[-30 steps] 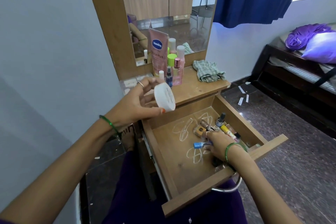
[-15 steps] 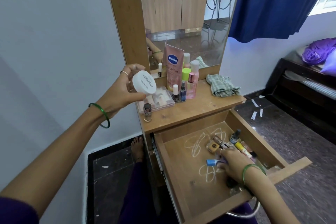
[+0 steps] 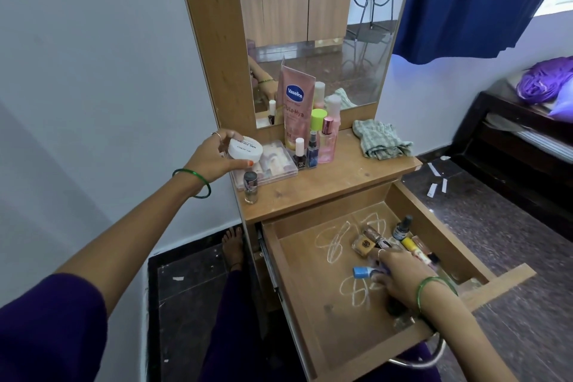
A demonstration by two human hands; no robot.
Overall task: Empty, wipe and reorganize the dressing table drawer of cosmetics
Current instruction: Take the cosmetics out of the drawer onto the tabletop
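My left hand (image 3: 214, 158) grips a round white jar (image 3: 245, 148) labelled nail polish, holding it just over the clear plastic case (image 3: 273, 164) at the left of the dressing table top (image 3: 341, 177). The wooden drawer (image 3: 310, 295) stands pulled out below. My right hand (image 3: 400, 279) reaches into its right side among small bottles and tubes, fingers curled over a blue-capped item (image 3: 362, 272). A square amber bottle (image 3: 364, 245), a dark-capped bottle (image 3: 401, 228) and a yellow tube (image 3: 409, 245) lie beside it. White scribbles mark the drawer floor.
On the top stand a pink Vaseline tube (image 3: 294, 105), several small bottles (image 3: 313, 149), a lone nail polish bottle (image 3: 250, 187) near the front left and a crumpled checked cloth (image 3: 379, 139). A mirror (image 3: 316, 25) rises behind. A bed (image 3: 527, 133) lies at the right.
My left hand has carried the white jar from above the drawer up and left to the table top, lowering it onto the clear case. My right hand has stayed in the drawer's right side.
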